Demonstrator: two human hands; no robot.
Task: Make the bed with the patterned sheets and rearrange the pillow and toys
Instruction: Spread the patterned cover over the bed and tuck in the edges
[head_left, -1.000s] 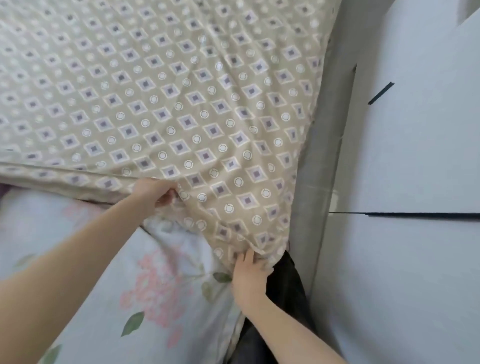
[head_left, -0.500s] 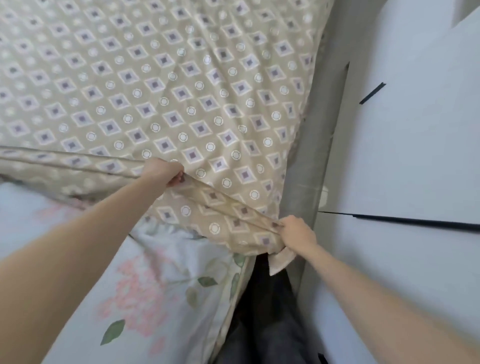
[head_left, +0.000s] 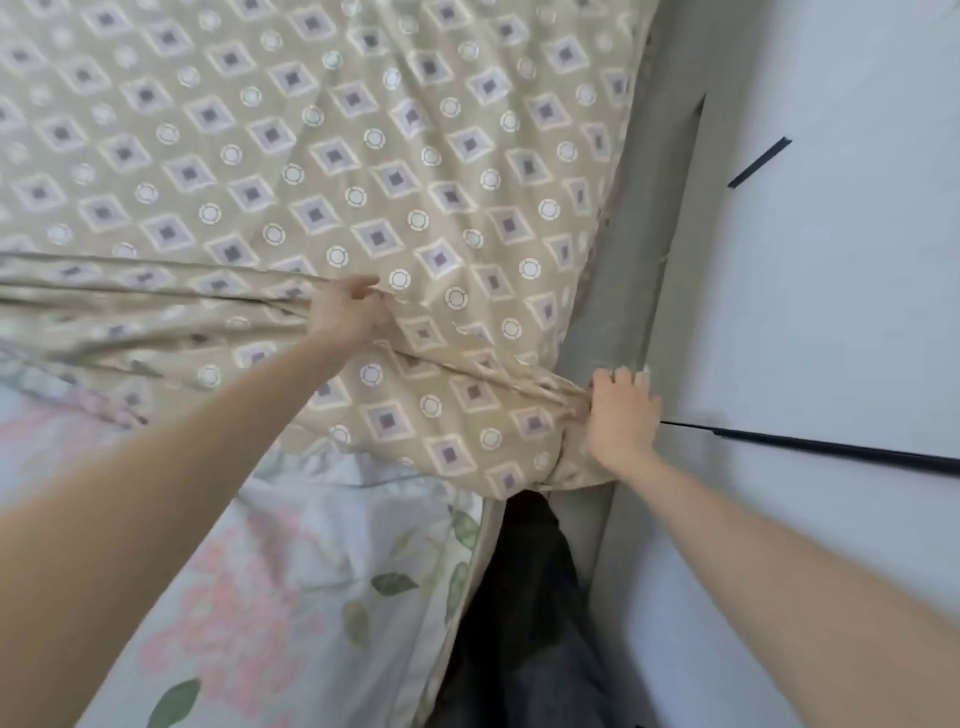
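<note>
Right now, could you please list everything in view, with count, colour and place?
patterned sheet: one, beige with purple diamonds and white circles, upper left and centre
floral bedding: one, pale with pink flowers and green leaves, lower left, under the sheet's edge
grey panel: one, grey, along the sheet's right side
black cloth: one, black, gap between bedding and panel
pale wall: one, whitish, right
dark strips: two, black, on the wall
left hand: grips a sheet fold, centre
right hand: grips the sheet's gathered corner, beside the panel
</note>
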